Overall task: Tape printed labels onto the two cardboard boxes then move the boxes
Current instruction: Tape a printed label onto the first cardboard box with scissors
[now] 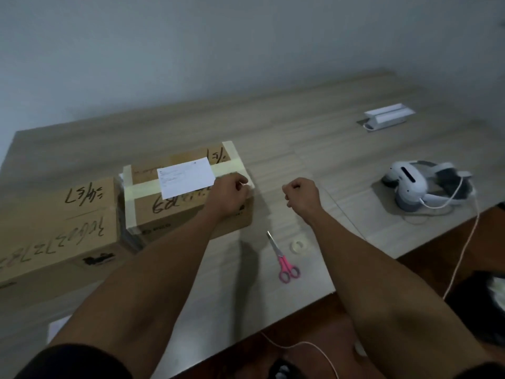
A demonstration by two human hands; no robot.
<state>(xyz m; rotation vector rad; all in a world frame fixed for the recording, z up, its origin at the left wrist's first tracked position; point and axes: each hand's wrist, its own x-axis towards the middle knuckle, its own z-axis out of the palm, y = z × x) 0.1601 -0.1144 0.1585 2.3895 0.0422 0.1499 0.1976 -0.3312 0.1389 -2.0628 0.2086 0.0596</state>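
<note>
- Cardboard boxes: the smaller box point(188, 195) lies under the left hand point(231, 194), bound with beige packing tape point(131, 188); the larger box point(58, 231) stands just beside it, farther left, its top bare of any sheet.
- Printed label point(185, 177): a white sheet lying on the smaller box's top, its right edge at the left hand's fingers.
- Left hand: fingers curled at the label's right edge, seemingly pinching a small pale tab, perhaps a tape end; this cannot be told for sure.
- Right hand point(300, 194): a closed fist held above the desk point(314, 138), well right of the box; whether it grips clear tape cannot be told.
- Tools: pink-handled scissors point(284, 259) and a clear tape roll point(298, 246) lie on the desk, nearer the person than the right hand.
- Step judged: fixing the first label. Next likely need: press tape flat over the edge without shifting the sheet.
</note>
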